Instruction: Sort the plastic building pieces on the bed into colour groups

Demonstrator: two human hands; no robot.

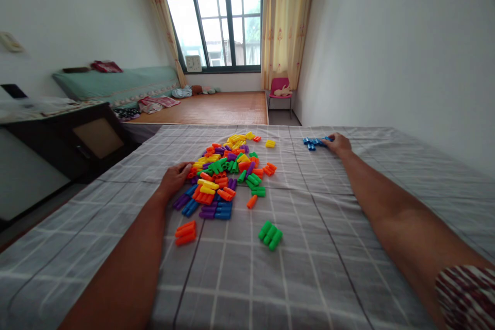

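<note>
A heap of bullet-shaped plastic building blocks (218, 166) in green, orange, yellow, purple and blue lies on the grey checked cloth (235, 278). At the heap's left edge rests my left hand (176, 176), its fingers loosely stretched toward an orange block and nothing visibly gripped. Over on the right, my right hand (339, 144) has its fingertips closed on the end of a blue block (325, 141). More blue blocks (310, 143) lie just left of those fingertips, touching or very near the held one.
Nearer to me lie a green block group (270, 235) and an orange block group (186, 232). A yellow block (270, 143) sits beyond the heap. Farther off are a low wooden platform (216, 105), a pink chair (281, 88) and a dark cabinet (73, 139) on the left.
</note>
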